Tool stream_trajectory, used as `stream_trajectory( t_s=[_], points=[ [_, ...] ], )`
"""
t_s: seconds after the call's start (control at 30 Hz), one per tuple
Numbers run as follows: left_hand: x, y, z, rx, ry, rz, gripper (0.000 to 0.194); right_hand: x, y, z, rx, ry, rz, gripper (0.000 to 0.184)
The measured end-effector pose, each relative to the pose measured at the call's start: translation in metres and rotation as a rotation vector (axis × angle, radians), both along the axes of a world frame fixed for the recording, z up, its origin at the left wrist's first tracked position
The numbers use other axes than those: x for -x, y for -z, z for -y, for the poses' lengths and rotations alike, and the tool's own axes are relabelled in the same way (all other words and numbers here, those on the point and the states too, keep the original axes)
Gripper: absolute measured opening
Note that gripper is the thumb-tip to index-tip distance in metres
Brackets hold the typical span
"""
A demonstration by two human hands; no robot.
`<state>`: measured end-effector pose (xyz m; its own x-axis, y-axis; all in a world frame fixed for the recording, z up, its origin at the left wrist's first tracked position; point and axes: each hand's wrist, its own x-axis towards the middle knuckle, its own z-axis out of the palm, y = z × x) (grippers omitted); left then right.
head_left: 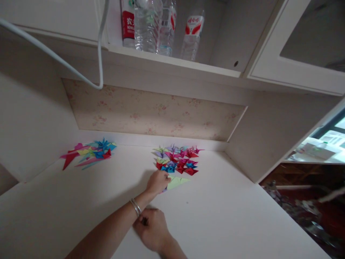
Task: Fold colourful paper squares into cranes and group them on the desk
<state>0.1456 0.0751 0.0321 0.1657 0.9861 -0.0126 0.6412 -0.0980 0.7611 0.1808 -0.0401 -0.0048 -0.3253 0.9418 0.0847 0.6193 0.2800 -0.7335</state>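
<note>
On the white desk (229,216), I have my left hand (157,181) stretched forward with its fingers resting on a folded paper piece (176,182). That piece is pale yellow-green, flat and pointed like a wedge, with a sliver of purple showing under my hand. It lies at the near edge of the crane pile (179,160), just short of it. The fingers look loosely curled down on the paper, not clamped round it. A silver bracelet (135,207) sits on that wrist. My right hand (152,228) lies close to me, under the left forearm, fingers bent; I cannot tell whether it holds anything. The pile is red, pink, blue and purple. A second pile (90,154) lies well apart to the left. Water bottles (161,27) stand on the shelf above.
</note>
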Motion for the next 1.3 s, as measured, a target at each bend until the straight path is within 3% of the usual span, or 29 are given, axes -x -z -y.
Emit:
stream_trajectory(
  t_s=[0.3, 0.53, 0.7, 0.8, 0.93, 1.13, 1.3],
  points=[
    [-0.004, 0.008, -0.006, -0.086, -0.007, -0.274, 0.034, -0.001, -0.005, -0.002, -0.022, 0.011, 0.012, 0.011],
    [-0.006, 0.011, -0.006, -0.108, 0.009, -0.327, 0.034, -0.001, -0.008, -0.003, 0.017, 0.006, 0.035, 0.011],
    [0.002, 0.005, -0.007, -0.147, 0.015, -0.302, 0.03, -0.002, -0.007, -0.002, 0.009, -0.017, -0.023, 0.013],
    [0.019, -0.004, -0.006, -0.173, 0.008, -0.272, 0.023, -0.002, -0.007, -0.001, 0.02, -0.038, -0.076, 0.018],
    [0.061, -0.01, 0.002, -0.212, -0.055, -0.225, 0.031, -0.002, -0.006, -0.002, 0.033, -0.016, -0.087, 0.019],
    [0.128, 0.009, 0.035, -0.202, -0.176, -0.163, 0.039, 0.0, -0.007, -0.001, 0.05, -0.011, -0.108, 0.02],
    [0.158, 0.023, 0.065, -0.152, -0.216, -0.106, 0.042, 0.0, -0.006, -0.001, 0.063, -0.002, -0.132, 0.019]
  ],
)
